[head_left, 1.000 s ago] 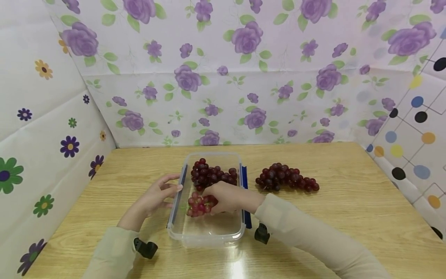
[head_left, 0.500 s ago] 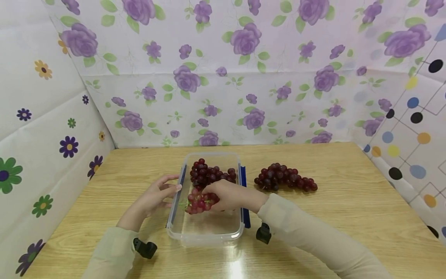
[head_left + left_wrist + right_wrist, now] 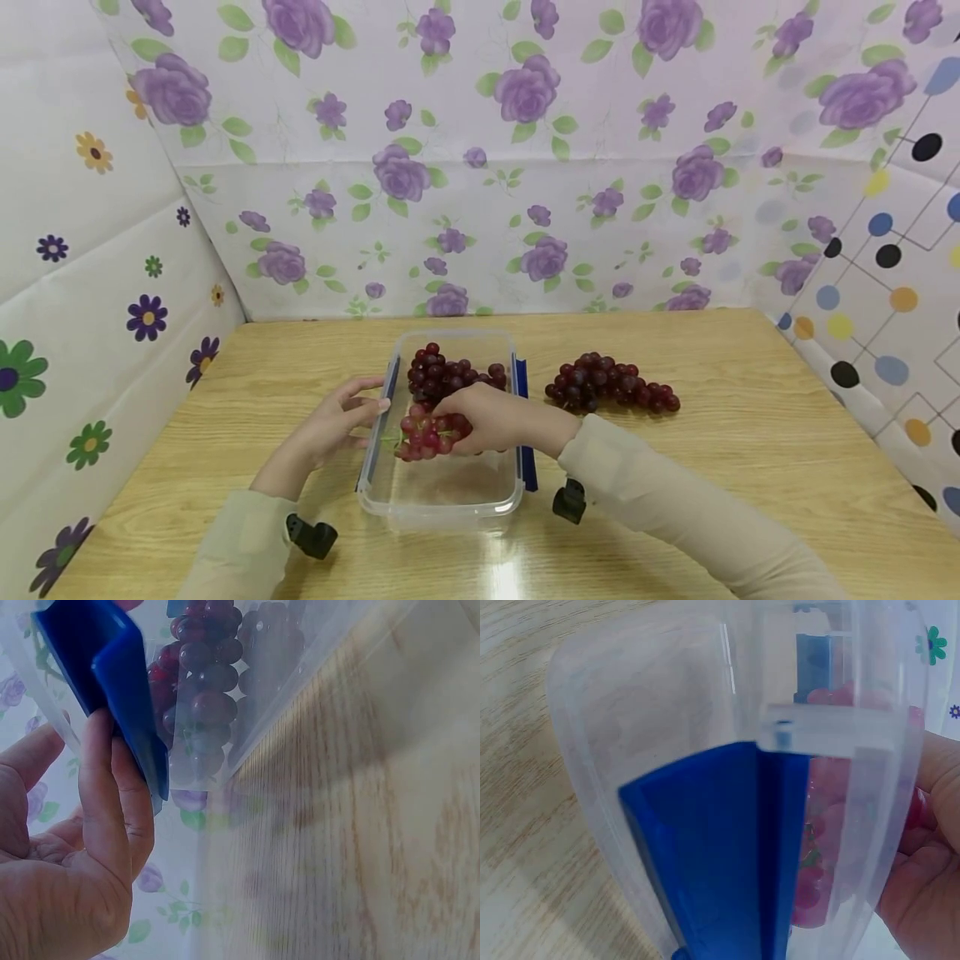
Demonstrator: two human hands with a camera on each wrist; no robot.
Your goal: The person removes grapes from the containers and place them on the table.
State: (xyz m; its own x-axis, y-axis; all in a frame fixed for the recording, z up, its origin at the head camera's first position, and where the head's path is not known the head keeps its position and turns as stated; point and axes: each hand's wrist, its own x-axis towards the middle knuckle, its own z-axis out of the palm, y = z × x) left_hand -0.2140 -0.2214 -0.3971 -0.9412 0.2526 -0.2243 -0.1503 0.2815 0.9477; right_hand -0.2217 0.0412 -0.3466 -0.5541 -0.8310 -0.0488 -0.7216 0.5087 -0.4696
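Observation:
A clear plastic container point(image 3: 442, 500) with blue side latches stands mid-table. One bunch of dark red grapes point(image 3: 450, 377) lies in its far end. My right hand point(image 3: 480, 421) reaches inside the box and grips a smaller, lighter red bunch point(image 3: 422, 435) just above the floor. My left hand point(image 3: 341, 417) rests outside the box, its straight fingers against the left blue latch point(image 3: 112, 697). The right wrist view shows the right blue latch point(image 3: 735, 847) and pink grapes point(image 3: 821, 847) through the wall. A third bunch point(image 3: 611, 385) lies on the table to the right of the box.
The wooden table point(image 3: 750, 433) is boxed in by flower-patterned walls at the back point(image 3: 525, 167) and left, and a dotted wall on the right point(image 3: 885, 275). Black wrist camera mounts point(image 3: 311, 533) sit near the table's front edge.
My right hand has shifted the small bunch slightly left and up, closer to the far bunch. The left hand and the box have stayed in place.

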